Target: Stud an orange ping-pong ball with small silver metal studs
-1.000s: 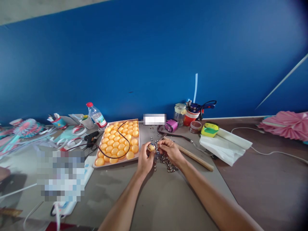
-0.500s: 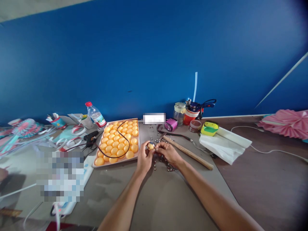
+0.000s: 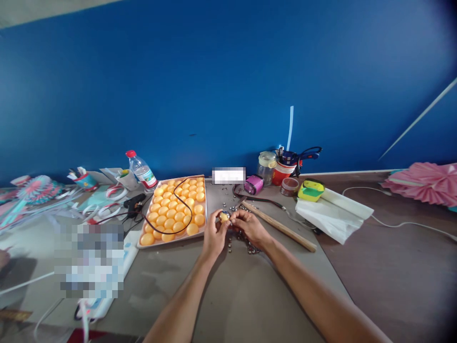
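My left hand (image 3: 213, 235) is closed round a small orange ball (image 3: 224, 217), holding it above the grey table. The fingers of my right hand (image 3: 250, 226) are pinched against the right side of the same ball. Whether a bead sits between those fingertips is too small to tell. A heap of small silver beads (image 3: 246, 242) lies on the table just under and right of my hands. Left of my hands stands a pink tray (image 3: 172, 240) filled with several orange balls, with a black cord (image 3: 185, 209) looped across it.
A wooden stick (image 3: 282, 227) lies right of the beads. Behind stand a purple box (image 3: 253, 184), a jar (image 3: 267, 167), a red cup of tools (image 3: 284, 170) and a yellow-green block (image 3: 311, 189). White paper (image 3: 332, 209) lies right; a water bottle (image 3: 142, 170) and glue gun (image 3: 134, 202) left.
My hands and the ball have shifted slightly upward in view, away from me; both hands keep the same hold on the ball.
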### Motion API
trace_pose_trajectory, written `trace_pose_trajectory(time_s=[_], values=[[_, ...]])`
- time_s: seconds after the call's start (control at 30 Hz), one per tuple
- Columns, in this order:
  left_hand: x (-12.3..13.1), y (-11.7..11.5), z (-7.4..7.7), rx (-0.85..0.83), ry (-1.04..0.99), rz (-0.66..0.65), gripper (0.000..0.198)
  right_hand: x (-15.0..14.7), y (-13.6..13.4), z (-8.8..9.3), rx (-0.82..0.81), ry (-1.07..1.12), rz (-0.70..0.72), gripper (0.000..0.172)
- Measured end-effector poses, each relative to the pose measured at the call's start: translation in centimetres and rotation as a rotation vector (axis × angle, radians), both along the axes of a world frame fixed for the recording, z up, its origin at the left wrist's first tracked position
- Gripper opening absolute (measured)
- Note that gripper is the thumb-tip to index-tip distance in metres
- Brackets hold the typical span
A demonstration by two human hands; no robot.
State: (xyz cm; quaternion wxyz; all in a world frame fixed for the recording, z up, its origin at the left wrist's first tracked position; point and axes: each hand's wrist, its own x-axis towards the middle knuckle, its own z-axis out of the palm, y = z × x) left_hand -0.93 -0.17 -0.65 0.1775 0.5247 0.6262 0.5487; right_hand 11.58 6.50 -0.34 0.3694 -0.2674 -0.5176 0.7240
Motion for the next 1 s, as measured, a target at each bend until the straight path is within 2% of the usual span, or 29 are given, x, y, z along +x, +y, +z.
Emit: trace_pose_trajectory(time_s=[0.43, 0.73, 1.0], values=[[-0.03, -0.09, -0.05, 0.027, 0.029, 0.010, 0.037, -0.27, -0.51, 0.35, 0.009, -0.037, -0.023, 0.020], [0.02, -0.12, -0.11, 0.026, -0.021, 0.008, 0.038, -0.23, -0.55, 0.56, -0.110, 0.059, 0.038, 0.026], [-0.04, -0.14, -0.23, 0.071, 0.121, 0.016, 0.035, -0.46, -0.82, 0.63, -0.127, -0.007, -0.026, 0.026]])
